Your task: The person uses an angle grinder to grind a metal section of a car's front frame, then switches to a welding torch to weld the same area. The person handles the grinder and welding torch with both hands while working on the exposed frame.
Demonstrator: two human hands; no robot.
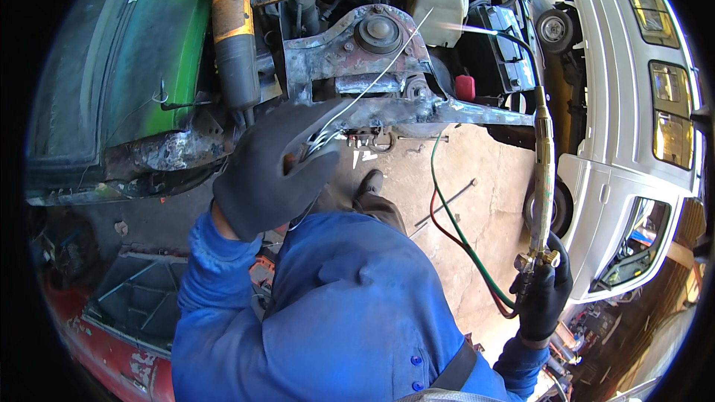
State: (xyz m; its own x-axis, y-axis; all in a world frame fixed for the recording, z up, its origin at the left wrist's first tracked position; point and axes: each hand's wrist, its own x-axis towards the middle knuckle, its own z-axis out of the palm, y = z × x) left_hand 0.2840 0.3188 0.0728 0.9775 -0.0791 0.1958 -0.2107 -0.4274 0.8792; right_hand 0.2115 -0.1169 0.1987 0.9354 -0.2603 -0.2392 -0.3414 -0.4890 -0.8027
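My left hand (272, 167), in a black glove, is closed around a small bunch of thin metal rods. One long filler rod (387, 67) sticks out from it, up and to the right across a grey metal bracket (350, 56) with a round mount. My right hand (545, 298), also in a black glove, grips a brass gas torch (545, 171) near its valves. The torch points away from me and its tip bends left. A lit flame (473, 28) streams from it toward the rod's far end. Green and red hoses (463, 238) hang from the torch's lower end.
An orange and grey power tool (234, 30) stands left of the bracket, beside a green body panel (175, 78). Behind the bracket sit a whitish plastic tank (433, 0) and a black battery (510, 59). A white van (614, 97) is at the right. A bar (447, 201) lies on the floor.
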